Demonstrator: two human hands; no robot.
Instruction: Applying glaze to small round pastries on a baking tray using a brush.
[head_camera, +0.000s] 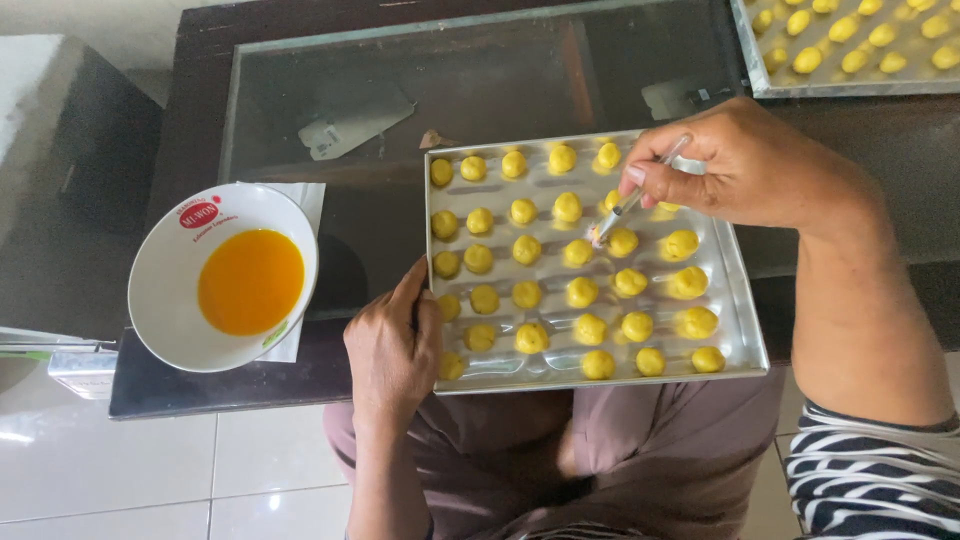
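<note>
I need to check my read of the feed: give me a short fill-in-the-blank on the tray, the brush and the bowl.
1. The right hand holds a small ____ whose tip touches a dough ball.
2. The left hand rests on the ____ edge of the metal tray.
3. The white bowl holds a liquid coloured ____.
4. A second tray of dough balls lies at the top ____ corner of the view.

Missing words: brush; left; orange; right
</note>
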